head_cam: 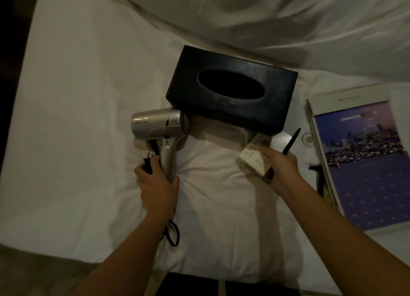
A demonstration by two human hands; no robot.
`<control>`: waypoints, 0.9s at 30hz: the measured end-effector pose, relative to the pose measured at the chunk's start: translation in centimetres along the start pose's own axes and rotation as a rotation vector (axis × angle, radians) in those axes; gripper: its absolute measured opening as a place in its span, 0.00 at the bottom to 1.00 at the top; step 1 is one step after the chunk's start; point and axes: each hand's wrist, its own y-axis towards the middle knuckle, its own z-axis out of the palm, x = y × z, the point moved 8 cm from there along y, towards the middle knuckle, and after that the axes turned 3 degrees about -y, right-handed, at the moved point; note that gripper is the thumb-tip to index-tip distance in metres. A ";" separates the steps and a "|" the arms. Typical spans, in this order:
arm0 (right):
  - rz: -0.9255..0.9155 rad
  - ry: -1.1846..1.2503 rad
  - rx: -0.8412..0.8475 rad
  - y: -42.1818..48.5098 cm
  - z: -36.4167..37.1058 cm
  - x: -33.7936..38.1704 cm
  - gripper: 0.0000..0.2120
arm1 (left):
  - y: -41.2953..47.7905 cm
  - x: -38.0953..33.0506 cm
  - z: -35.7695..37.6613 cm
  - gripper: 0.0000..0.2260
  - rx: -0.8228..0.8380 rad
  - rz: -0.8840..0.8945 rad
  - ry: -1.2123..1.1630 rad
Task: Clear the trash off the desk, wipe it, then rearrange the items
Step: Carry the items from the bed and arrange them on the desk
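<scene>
**A:** Where are the desk's things found at this moment?

**B:** The desk itself is not seen. A black tissue box is lying on a white bed sheet, in the middle and far from the person. A brochure is lying at the right.

**A:** How are the hands held?

**B:** The left hand is wrapped round the handle of a silver hair dryer, and the black plug is gripped in the same hand. The rear grille of the dryer touches the near left corner of the box. The right hand is closed round a small notepad, and a black pen is pinched in it, just near the box's near right corner.

**A:** Which step is judged to be in hand?

**B:** It cannot be told whether these things are being laid down or lifted. Probably they are kept on the bed so that the desk can be wiped.

**A:** How is it done well?

**B:** The cord hangs in a loop under the left forearm, so it should be gathered first, or it may be caught on something. The dryer is best laid on its side, apart from the box. The pen should be put beside the notepad, because on a soft sheet it is easily rolled away and lost.
</scene>
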 end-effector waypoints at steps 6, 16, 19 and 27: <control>0.054 0.102 0.116 -0.6 -1.4 -2.2 0.20 | 0.0 0.1 -0.2 0.29 -0.002 0.009 -0.007; -0.043 0.111 0.134 -5.8 -2.7 -5.4 0.17 | -3.0 -0.4 -0.9 0.27 0.063 0.116 -0.091; -0.100 0.142 0.144 -7.7 -3.1 -5.3 0.17 | -4.4 -1.2 -1.2 0.25 0.099 0.171 -0.101; -0.212 0.231 0.118 -15.7 -7.0 -4.5 0.16 | -9.2 -7.5 -6.6 0.27 0.186 0.514 -0.006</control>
